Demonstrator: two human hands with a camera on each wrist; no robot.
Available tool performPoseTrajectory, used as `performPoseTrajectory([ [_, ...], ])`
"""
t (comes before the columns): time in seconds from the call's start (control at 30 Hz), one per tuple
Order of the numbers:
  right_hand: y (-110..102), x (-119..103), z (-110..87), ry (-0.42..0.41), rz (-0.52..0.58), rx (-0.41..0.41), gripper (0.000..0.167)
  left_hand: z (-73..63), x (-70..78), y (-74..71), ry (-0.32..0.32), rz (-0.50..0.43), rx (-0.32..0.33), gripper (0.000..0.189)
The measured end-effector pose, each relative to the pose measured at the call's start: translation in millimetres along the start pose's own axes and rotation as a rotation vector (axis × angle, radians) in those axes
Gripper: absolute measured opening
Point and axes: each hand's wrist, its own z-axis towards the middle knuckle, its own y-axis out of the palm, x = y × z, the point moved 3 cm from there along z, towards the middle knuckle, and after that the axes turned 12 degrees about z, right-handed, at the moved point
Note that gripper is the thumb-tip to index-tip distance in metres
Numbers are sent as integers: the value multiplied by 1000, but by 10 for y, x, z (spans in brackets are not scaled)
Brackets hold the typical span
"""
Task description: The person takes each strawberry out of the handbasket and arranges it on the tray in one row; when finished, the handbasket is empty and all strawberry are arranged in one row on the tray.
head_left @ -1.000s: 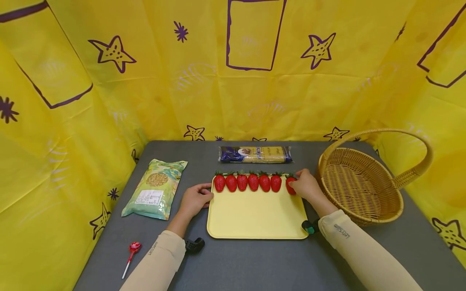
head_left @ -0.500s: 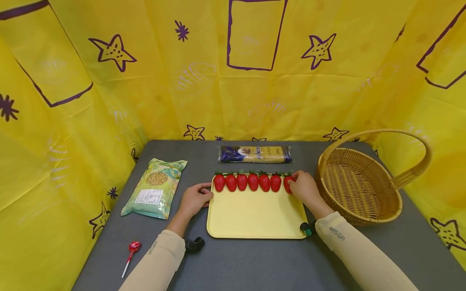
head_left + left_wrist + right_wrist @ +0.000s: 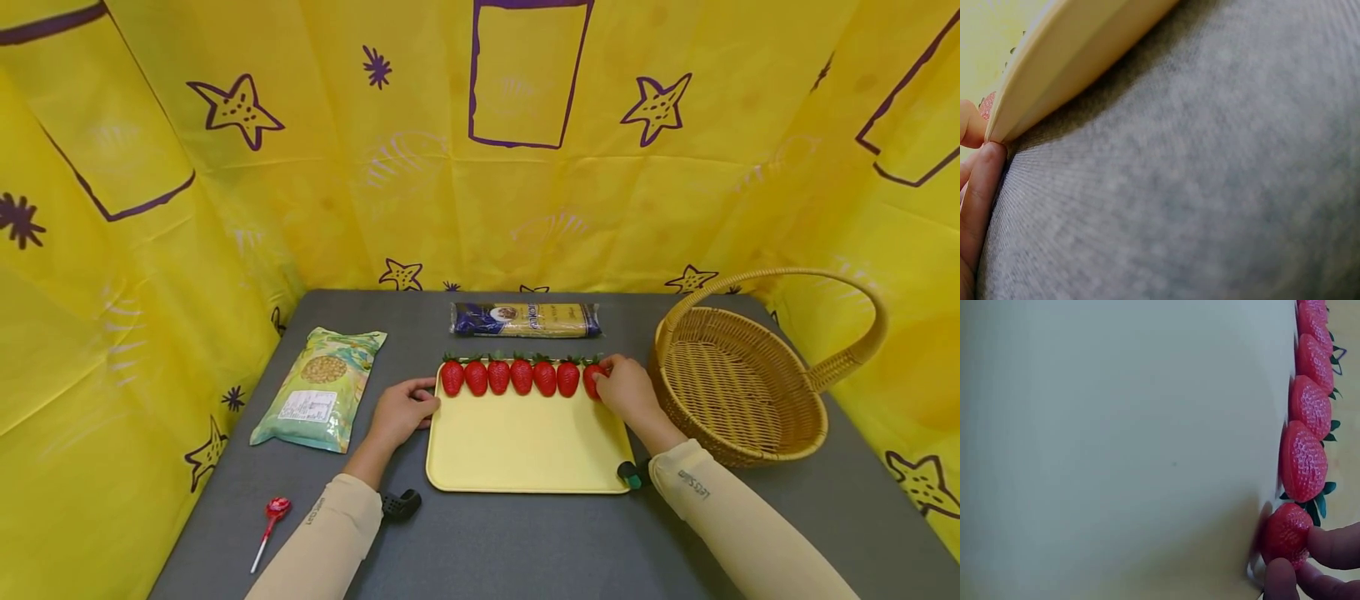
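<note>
A pale yellow rectangular tray (image 3: 525, 450) lies on the table, with a row of several red strawberries (image 3: 521, 377) along its far edge, green leaves pointing away. At the tray's left rim, my left hand (image 3: 402, 410) pinches the edge; in the left wrist view, a fingertip (image 3: 990, 156) lies below the rim and another digit above it. My right hand (image 3: 632, 392) holds the rightmost strawberry (image 3: 593, 382) at the far right corner. The right wrist view has thumb and fingers round that strawberry (image 3: 1287, 534), close beside its neighbour (image 3: 1305, 462).
A wicker basket (image 3: 813, 417) with a tall handle stands right of the tray, near my right forearm. Behind the tray lies a blue and yellow pasta packet (image 3: 525, 320). On the left are a green printed bag (image 3: 321, 390) and a red lollipop (image 3: 274, 518). Yellow curtains surround the table.
My right hand has shifted the rightmost strawberry slightly left, narrowing the gap to the row, then stayed nearly still. The left hand remains at the tray's rim.
</note>
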Motion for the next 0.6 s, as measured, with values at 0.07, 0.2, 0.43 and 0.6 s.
performPoseTrajectory([
  [0.07, -10, -1, -4, -4, 0, -1, 34, 4, -5, 8, -4, -1, -5, 38],
  [0.2, -36, -3, -11, -8, -4, -5, 35, 23, -20, 45, -14, -19, -22, 39],
  [0.43, -62, 14, -18, 19, 19, -8, 41, 35, -4, 61, -8, -46, -30, 39],
  [0.6, -97, -3, -35, 2, 44, 9, 46, 67, -19, 31, -6, -54, -33, 39],
])
